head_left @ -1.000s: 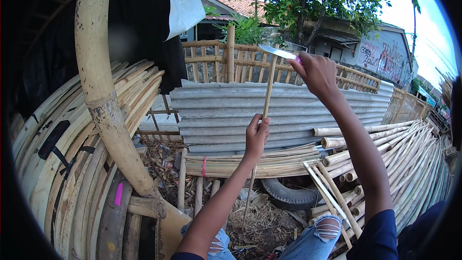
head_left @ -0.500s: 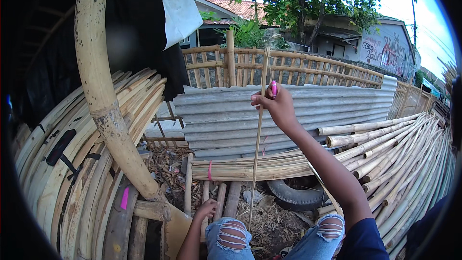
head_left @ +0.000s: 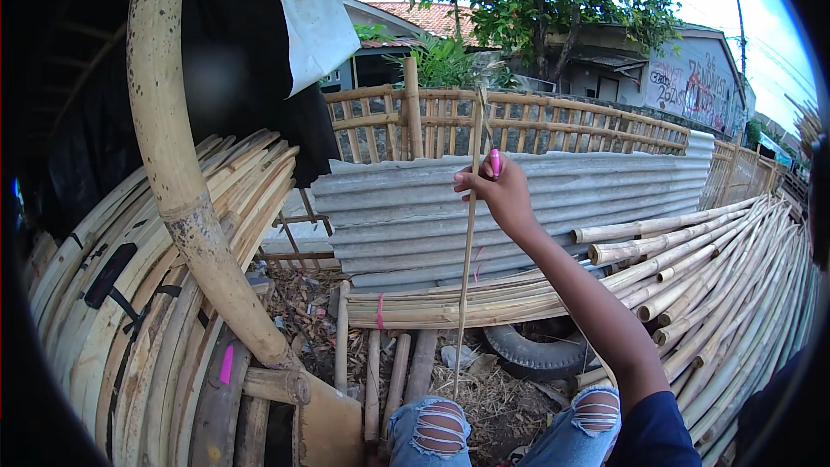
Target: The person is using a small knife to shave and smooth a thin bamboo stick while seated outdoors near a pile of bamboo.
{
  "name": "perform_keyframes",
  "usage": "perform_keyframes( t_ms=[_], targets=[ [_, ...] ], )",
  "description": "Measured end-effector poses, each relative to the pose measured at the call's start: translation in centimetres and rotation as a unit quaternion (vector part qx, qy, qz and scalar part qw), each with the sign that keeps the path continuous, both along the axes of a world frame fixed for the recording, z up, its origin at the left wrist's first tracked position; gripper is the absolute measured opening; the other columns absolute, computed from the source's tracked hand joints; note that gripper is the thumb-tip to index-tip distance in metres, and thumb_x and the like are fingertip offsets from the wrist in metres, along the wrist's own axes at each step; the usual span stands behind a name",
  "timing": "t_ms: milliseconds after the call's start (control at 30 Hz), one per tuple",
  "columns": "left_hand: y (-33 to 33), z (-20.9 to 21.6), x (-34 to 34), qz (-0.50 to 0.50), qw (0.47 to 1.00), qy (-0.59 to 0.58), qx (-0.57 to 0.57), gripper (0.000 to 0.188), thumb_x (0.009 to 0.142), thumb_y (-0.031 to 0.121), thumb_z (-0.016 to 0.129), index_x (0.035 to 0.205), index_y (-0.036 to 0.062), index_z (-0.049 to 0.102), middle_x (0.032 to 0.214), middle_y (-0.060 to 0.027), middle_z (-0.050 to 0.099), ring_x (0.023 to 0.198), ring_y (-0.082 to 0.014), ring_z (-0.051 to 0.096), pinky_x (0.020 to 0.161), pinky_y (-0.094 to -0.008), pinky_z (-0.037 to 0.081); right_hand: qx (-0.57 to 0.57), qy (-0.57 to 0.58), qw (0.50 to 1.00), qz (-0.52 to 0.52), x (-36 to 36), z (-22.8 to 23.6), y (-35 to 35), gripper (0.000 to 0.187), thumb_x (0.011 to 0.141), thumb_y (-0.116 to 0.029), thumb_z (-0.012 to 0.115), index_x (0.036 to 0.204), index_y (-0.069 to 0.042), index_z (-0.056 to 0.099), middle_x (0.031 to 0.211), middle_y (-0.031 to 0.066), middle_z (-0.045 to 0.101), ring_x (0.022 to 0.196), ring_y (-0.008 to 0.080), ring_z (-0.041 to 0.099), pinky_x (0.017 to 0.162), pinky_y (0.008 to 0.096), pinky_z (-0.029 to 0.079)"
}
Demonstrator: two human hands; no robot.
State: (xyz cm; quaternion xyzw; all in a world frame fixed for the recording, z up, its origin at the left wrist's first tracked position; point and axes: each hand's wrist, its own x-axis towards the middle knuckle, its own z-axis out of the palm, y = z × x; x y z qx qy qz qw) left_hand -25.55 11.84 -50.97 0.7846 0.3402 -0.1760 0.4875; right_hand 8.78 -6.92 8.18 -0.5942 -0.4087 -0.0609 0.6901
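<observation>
My right hand [head_left: 500, 190] is raised in front of me, its fingers closed around a long thin bamboo strip [head_left: 467, 259]. The strip stands nearly upright, its top above my hand and its lower end down between my knees. A small pink-handled tool [head_left: 494, 163] sticks up from the same hand; a thin part rises from it beside the strip, and I cannot make out its kind. My left hand is out of the picture.
Split bamboo slats [head_left: 130, 320] are stacked at left, behind a thick bamboo post [head_left: 164, 121]. Whole poles [head_left: 726, 277] lie piled at right. Ahead are a slat bundle with a pink tie [head_left: 450, 305], a tyre [head_left: 536, 353] and a corrugated metal sheet [head_left: 432, 216].
My left hand, earlier beside my left knee, has gone out of view. My right hand still grips the strip in nearly the same place. The view has shifted slightly.
</observation>
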Motion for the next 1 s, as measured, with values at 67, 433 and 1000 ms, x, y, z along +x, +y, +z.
perform_keyframes(
  t_ms=[67, 433, 1000],
  targets=[
    [-0.9, -0.5, -0.9, 0.015, 1.0, -0.01, 0.019, 0.041, 0.08, 0.021, 0.048, 0.12, 0.0092, 0.045, 0.106, -0.0146, 0.056, 0.092, -0.0276, 0.057, 0.074, -0.0366, 0.047, 0.004, 0.003, 1.0, 0.004, 0.1, 0.0, -0.3, 0.034, 0.077, -0.006, 0.071, 0.07, -0.006, 0.038, 0.072, 0.0102, 0.062, 0.07, 0.0179, 0.067, 0.053, 0.0269, 0.053],
    [-7.7, -0.9, -6.0, 0.089, 0.986, -0.064, 0.126, 0.052, 0.083, 0.023, 0.037, 0.135, 0.0168, 0.04, 0.123, -0.0187, 0.053, 0.104, -0.037, 0.055, 0.084, -0.0435, 0.047, -0.009, -0.009, 0.999, -0.03, 0.2, 0.3, -1.9, 0.032, 0.078, -0.007, 0.071, 0.069, -0.005, 0.04, 0.071, 0.0094, 0.062, 0.069, 0.0178, 0.067, 0.052, 0.027, 0.052],
    [-5.6, -3.8, -5.5, 0.111, 0.974, -0.143, 0.136, 0.039, 0.086, 0.024, 0.044, 0.122, 0.0116, 0.046, 0.114, -0.017, 0.054, 0.1, -0.0332, 0.054, 0.085, -0.0418, 0.045, 0.005, 0.001, 1.0, -0.026, 0.2, 0.0, -2.4, 0.036, 0.078, -0.007, 0.071, 0.068, -0.007, 0.036, 0.069, 0.008, 0.059, 0.069, 0.018, 0.067, 0.052, 0.0268, 0.052]
  ],
)
